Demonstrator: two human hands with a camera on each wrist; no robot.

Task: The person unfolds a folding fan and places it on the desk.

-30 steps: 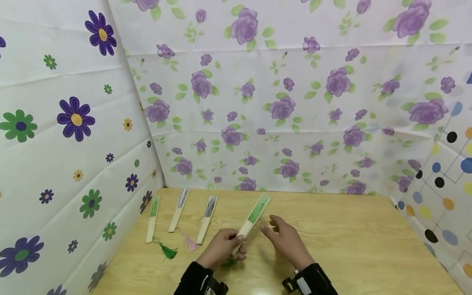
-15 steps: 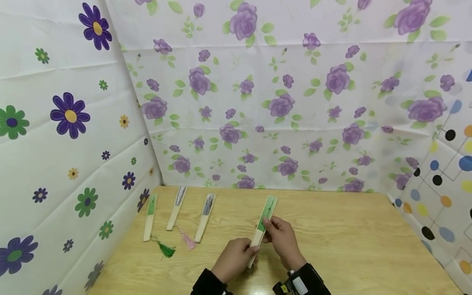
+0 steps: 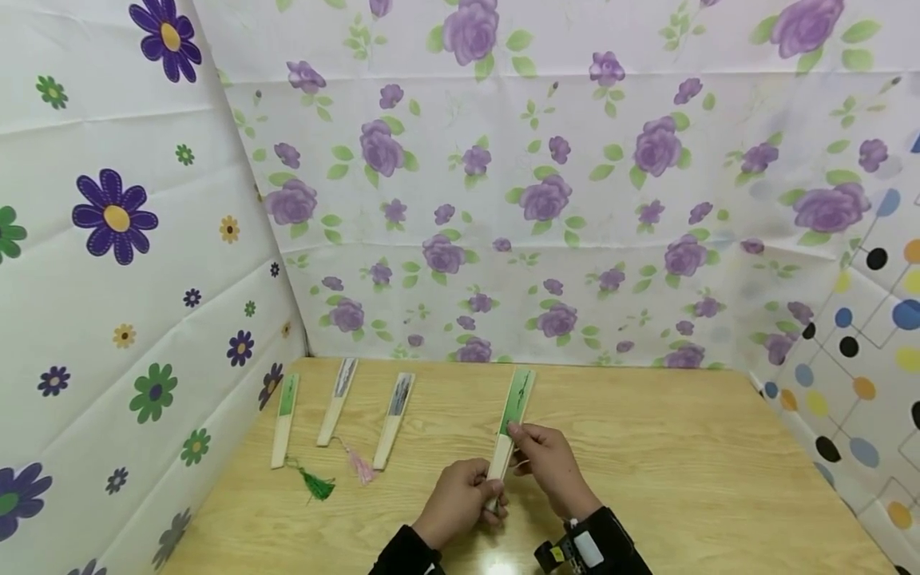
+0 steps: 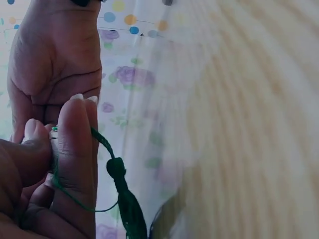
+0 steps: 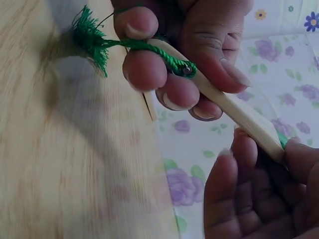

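Note:
A closed folding fan [image 3: 512,422] with bamboo ribs and a green leaf is held above the wooden table [image 3: 683,471], pointing away from me. My left hand [image 3: 460,499] grips its handle end [image 5: 219,97], fingers curled round the rivet. Its green tassel [image 4: 124,196] hangs from that hand [image 4: 55,164] and shows again as the tassel [image 5: 92,40] by the fingers. My right hand [image 3: 549,459] pinches the fan's middle, with its fingers [image 5: 249,199] closed on the ribs near the green paper.
Three more closed fans lie in a row at the table's back left: one green fan [image 3: 283,420] with a green tassel [image 3: 314,482], a grey one [image 3: 336,401] with a pink tassel [image 3: 358,466], and a third [image 3: 392,409]. Flowered sheets [image 3: 503,184] wall the table in.
The fan turned from a rightward slant to nearly straight ahead. My right hand, which hovered open beside it, closed on its middle. The left hand kept its grip on the handle.

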